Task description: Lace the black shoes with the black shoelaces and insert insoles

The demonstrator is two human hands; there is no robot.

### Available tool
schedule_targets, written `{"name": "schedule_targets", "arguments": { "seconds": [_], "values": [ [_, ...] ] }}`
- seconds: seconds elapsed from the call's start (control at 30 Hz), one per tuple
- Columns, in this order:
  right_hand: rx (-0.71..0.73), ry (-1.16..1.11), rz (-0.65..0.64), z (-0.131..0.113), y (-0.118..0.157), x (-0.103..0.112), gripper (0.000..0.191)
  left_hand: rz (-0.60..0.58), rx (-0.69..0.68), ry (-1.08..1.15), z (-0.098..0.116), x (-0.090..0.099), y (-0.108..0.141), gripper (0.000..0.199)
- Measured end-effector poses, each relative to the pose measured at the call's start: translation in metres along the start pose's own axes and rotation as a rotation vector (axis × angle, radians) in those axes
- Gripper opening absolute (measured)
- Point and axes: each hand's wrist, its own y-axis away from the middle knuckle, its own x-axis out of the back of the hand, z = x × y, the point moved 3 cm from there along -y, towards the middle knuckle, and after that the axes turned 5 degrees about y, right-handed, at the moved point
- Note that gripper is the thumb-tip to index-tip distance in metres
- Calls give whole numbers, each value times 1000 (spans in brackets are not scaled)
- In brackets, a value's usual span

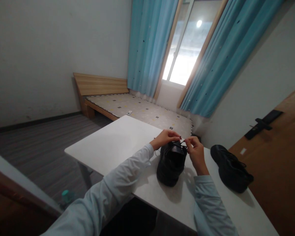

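A black lace-up shoe (171,165) stands upright on the white table (108,141), its heel towards me and its opening facing up. At the far end of the opening, my left hand (166,137) pinches a black shoelace (183,142) between closed fingers. My right hand (195,149) is closed on the lace from the other side, with a thin strand running between the hands. The laces cross above the tongue; the toe is mostly hidden behind the hands and the shoe's collar. A second black shoe (232,168) rests on the table to the right.
Beyond the table is a bed with a bare patterned mattress (147,111), a small white object (129,112) lying on it. A wooden door (280,157) with a black handle stands close on the right. A green-capped bottle (66,196) is low at the left.
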Motion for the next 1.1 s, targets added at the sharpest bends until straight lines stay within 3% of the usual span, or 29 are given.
{"name": "schedule_targets", "arguments": {
  "seconds": [0.27, 0.57, 1.1],
  "values": [
    [72, 63, 22, -15, 2, -2, 25, -45, 38, 19, -1, -3, 1, 44],
    [62, 99, 81, -13, 5, -4, 23, -79, 13, -9, -9, -4, -1, 44],
    [88, 200, 138, -15, 7, -6, 26, -60, -38, -265, -2, -7, 2, 33]
  ]
}}
